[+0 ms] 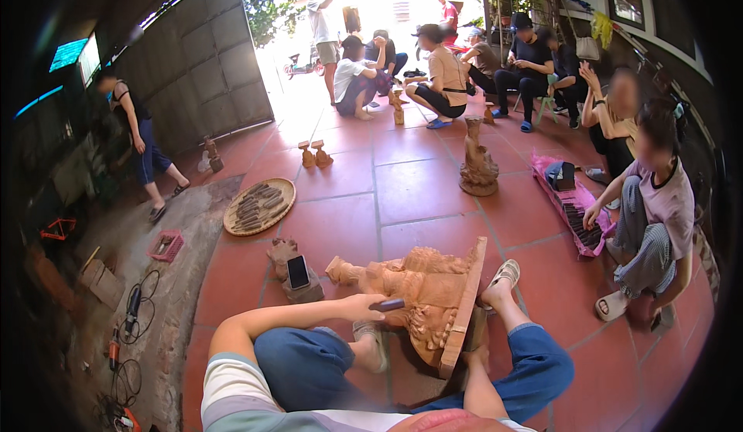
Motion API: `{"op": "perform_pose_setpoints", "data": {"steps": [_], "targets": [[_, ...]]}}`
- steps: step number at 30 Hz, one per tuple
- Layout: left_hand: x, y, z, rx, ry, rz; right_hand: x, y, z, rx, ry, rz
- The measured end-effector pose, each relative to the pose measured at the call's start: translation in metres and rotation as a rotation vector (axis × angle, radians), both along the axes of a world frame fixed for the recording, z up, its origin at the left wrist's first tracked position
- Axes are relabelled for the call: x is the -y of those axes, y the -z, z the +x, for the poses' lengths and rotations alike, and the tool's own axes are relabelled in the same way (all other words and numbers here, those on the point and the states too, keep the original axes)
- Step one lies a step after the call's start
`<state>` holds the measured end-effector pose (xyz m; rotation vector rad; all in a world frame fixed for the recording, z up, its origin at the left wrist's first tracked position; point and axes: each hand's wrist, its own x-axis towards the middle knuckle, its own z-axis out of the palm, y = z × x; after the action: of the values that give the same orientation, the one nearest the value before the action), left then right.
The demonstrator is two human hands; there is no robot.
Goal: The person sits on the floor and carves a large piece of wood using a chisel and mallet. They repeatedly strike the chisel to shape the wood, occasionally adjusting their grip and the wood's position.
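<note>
A carved wooden statue (pixel 422 289) lies on its side in front of me, its broad flat base (pixel 466 308) toward the right. My left hand (pixel 364 307) is closed round a short dark rod-like piece (pixel 387 305), held over the statue's near side. Whether that piece has a blade cannot be made out. My right hand (pixel 476 351) is low beside the underside of the base, with its fingers mostly hidden. Left of the statue, a phone (pixel 298 272) rests on a wooden block beside another rough carving (pixel 283 254).
A round woven tray (pixel 261 208) holds several dark tools. On the right, a crouching person (pixel 658 215) reaches to more tools on pink wrapping (pixel 546 170). A tall carving (pixel 478 161) stands ahead. Power tools with cables (pixel 135 300) lie left; several people sit farther back.
</note>
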<state>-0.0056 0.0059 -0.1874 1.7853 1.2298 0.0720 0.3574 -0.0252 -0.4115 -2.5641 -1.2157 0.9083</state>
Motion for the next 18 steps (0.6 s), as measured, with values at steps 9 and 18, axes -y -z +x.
{"op": "perform_pose_setpoints", "data": {"steps": [9, 18], "targets": [[0.005, -0.036, 0.002, 0.246, -0.075, -0.221, -0.052, 0.054, 0.018, -0.378, 0.185, 0.289], [0.037, -0.053, -0.009, 0.187, -0.104, -0.266, -0.029, -0.023, -0.040, -0.837, 0.089, 0.879]]}}
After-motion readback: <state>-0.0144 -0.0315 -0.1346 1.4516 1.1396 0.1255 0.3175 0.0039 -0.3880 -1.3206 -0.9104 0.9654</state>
